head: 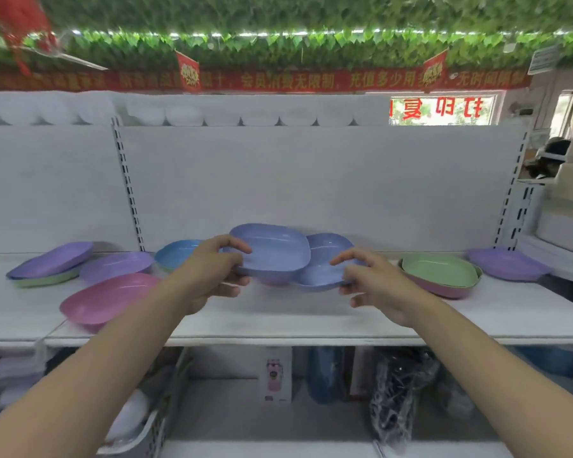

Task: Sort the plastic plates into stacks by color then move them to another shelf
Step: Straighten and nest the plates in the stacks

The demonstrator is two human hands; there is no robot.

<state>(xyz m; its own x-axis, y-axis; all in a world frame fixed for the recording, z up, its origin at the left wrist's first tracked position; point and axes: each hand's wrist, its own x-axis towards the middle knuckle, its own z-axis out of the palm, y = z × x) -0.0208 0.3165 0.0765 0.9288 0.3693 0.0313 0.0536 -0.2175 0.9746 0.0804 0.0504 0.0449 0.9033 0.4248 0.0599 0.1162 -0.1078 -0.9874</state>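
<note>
The plastic plates look light, stiff and smooth, so they should lift easily by the rim, with a thumb over the lip and fingers beneath; their slick surfaces may let nested ones slide. The left hand (209, 269) pinches the near-left rim of a periwinkle-blue plate (272, 249), thumb on top and fingers under, holding it raised and tilted above the shelf (278, 322). The right hand (371, 279) grips the near rim of a second blue plate (325, 259), which sits partly under the first. Something pink shows beneath the raised plate, though what is unclear. The rest lie on the same shelf: a pink plate (106, 300), a purple plate (116, 266), a light-blue plate (177, 251), and a green plate (439, 269) nested in a pink one.
</note>
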